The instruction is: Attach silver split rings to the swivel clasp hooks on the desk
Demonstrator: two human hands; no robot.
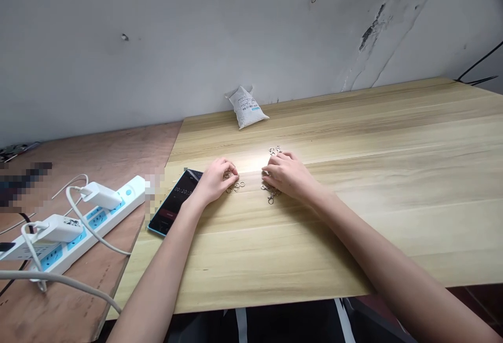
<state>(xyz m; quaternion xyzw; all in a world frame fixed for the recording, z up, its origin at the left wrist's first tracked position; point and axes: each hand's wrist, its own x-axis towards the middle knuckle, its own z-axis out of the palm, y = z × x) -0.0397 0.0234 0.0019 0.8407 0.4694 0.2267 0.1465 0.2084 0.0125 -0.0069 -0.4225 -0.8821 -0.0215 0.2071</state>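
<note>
1. Left hand (218,179): fingers curled, thumb close to index, at small metal rings (236,187); can't tell if one is gripped.
2. Right hand (288,173): fingers bent down over metal clasps (271,199); grip hidden, can't tell.
3. Rings and clasps on bench (393,175), two separate groups.
4. Phone (171,201) beside left wrist, timer showing.
5. White packet (247,108) near wall (176,44); power strip (98,220) far left.

Shiny metal rings (236,187) and clasps (271,200), smooth wood-grained tabletop (393,175), glossy phone screen (170,212), plastic power strip (133,190)
</note>
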